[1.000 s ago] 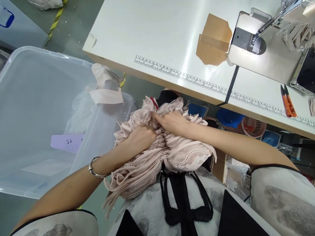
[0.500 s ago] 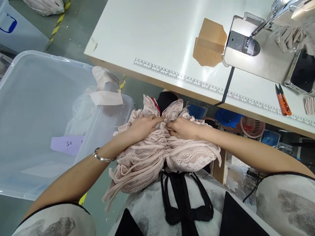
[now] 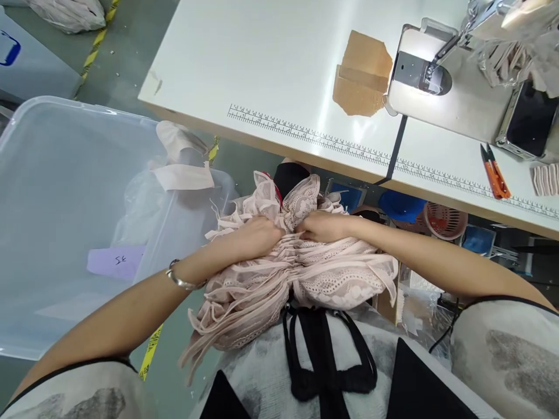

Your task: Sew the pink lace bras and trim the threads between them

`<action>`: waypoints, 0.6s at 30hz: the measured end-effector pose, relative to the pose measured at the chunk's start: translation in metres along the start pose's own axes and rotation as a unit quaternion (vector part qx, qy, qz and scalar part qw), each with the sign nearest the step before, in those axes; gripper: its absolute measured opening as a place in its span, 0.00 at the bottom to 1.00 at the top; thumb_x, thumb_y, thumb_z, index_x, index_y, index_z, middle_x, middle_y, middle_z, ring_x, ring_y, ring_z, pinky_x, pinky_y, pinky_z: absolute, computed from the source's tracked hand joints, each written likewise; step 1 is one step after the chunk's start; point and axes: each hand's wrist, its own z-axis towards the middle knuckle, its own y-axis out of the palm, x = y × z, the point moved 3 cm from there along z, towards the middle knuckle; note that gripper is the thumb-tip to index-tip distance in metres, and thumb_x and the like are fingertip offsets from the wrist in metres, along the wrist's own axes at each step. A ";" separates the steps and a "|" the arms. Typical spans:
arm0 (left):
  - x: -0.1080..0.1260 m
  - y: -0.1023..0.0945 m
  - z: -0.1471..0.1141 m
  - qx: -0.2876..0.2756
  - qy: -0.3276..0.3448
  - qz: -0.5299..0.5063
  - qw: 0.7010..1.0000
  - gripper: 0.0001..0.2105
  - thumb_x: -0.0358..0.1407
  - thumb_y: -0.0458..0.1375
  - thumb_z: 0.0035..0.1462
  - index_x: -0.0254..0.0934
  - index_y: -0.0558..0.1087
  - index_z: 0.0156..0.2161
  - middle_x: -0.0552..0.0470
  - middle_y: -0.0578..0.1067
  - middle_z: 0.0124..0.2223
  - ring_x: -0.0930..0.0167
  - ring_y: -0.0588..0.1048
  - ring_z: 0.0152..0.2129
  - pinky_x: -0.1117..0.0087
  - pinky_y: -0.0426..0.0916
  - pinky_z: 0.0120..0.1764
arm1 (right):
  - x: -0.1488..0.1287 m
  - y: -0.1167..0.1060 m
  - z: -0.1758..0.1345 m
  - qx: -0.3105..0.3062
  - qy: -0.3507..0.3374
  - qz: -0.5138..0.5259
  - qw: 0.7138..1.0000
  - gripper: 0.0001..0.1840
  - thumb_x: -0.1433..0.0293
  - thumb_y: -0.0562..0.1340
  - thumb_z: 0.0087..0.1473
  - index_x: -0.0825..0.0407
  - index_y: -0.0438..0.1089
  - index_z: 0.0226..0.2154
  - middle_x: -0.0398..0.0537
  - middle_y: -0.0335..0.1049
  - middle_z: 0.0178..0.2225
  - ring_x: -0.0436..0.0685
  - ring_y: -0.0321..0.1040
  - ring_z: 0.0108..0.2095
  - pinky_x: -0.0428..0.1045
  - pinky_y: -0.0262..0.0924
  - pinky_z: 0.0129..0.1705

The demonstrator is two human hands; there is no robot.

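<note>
Across my lap lies a thick stack of pale pink lace bra pieces, gathered narrow along the middle with cups fanning out to both sides. My left hand is closed on the stack left of its centre line, knuckles up and fingertips buried in the fabric. Opposite it, my right hand grips the pieces just right of the centre, its fingers curled under and partly hidden. Loose straps and edges stick out at both sides. At the far end, some cups stand up beside a black rounded thing.
A clear plastic bin stands at my left, with pale cups over its rim and a purple card inside. Ahead is a white table bearing cardboard, a sewing machine and orange thread snips.
My left hand has curled more tightly into the fabric, and my right hand's fingers have sunk deeper between the pieces. The view has shifted slightly to the right.
</note>
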 end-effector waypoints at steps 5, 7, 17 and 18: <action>-0.026 -0.001 0.009 0.034 -0.143 -0.170 0.974 0.11 0.38 0.54 0.58 0.43 0.79 0.40 0.52 0.79 0.44 0.63 0.75 0.40 0.70 0.62 0.35 | 0.015 0.000 0.000 0.147 0.047 0.190 0.969 0.11 0.66 0.61 0.53 0.55 0.68 0.37 0.44 0.68 0.31 0.51 0.61 0.30 0.45 0.51 0.33; -0.030 -0.001 0.010 0.036 -0.174 -0.222 0.959 0.11 0.39 0.55 0.57 0.44 0.79 0.40 0.53 0.80 0.40 0.65 0.75 0.38 0.71 0.62 0.35 | 0.015 -0.001 0.001 0.184 0.029 0.239 0.953 0.13 0.63 0.63 0.50 0.54 0.65 0.35 0.43 0.66 0.32 0.51 0.60 0.32 0.45 0.51 0.34; -0.028 0.005 0.018 0.076 -0.157 -0.360 0.916 0.13 0.44 0.56 0.51 0.40 0.79 0.34 0.55 0.78 0.30 0.69 0.72 0.28 0.72 0.59 0.30 | 0.011 -0.004 -0.002 0.226 0.044 0.167 0.959 0.06 0.72 0.62 0.50 0.55 0.68 0.34 0.47 0.66 0.35 0.53 0.61 0.35 0.47 0.50 0.38; -0.029 0.007 0.019 0.080 -0.151 -0.391 0.904 0.13 0.44 0.57 0.49 0.39 0.79 0.34 0.54 0.79 0.31 0.69 0.73 0.29 0.71 0.60 0.31 | 0.011 -0.004 -0.003 0.233 0.049 0.170 0.956 0.05 0.72 0.63 0.49 0.55 0.69 0.32 0.48 0.66 0.35 0.53 0.61 0.36 0.47 0.51 0.38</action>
